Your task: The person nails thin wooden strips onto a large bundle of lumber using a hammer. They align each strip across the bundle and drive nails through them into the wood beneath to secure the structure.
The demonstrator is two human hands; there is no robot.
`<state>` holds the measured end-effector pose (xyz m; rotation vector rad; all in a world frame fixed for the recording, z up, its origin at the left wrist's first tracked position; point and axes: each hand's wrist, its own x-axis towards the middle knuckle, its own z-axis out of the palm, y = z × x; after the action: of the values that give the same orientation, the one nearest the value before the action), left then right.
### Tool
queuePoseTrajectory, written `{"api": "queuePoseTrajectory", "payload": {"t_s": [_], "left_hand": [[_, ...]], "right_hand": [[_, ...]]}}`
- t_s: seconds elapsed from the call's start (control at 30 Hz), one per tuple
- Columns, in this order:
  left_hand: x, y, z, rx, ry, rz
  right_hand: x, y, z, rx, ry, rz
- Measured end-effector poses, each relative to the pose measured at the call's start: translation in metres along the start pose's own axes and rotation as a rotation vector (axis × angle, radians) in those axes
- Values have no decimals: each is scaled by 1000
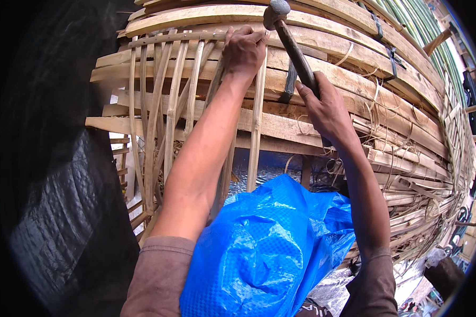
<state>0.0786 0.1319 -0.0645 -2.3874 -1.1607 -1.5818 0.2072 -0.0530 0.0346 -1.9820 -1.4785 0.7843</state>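
My right hand [328, 105] is wrapped round the dark handle of a hammer [295, 45]. The hammer's metal head is raised just right of my left hand [243, 52]. That left hand is closed at the top of a thin wooden strip [256, 119], against a crosswise rail [169, 37]. Whether a nail sits between its fingertips is too small to tell. Several other upright strips [173, 105] stand along the rail to the left, some slanting across each other.
Long stacked planks [296, 129] lie behind the frame, bound with black straps [290, 84]. Loose shavings and thin strips [418, 185] hang at the right. A blue plastic sheet [259, 243] covers my front. Dark sheeting [58, 211] lies left; green poles [412, 21] stand far right.
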Motion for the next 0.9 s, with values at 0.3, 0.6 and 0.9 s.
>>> {"api": "queuePoseTrajectory", "payload": {"t_s": [0.3,0.6,0.9], "left_hand": [[1,-2,-2,27,-131,-81],[1,0,-2,67,-63,-30],[1,-1,-4,72,-65,-18]], "right_hand": [[-4,-7,0,-61,33,-76],[-3,-23,-10,112,102,-107],[-3,-24,-19,64,89,-95]]}}
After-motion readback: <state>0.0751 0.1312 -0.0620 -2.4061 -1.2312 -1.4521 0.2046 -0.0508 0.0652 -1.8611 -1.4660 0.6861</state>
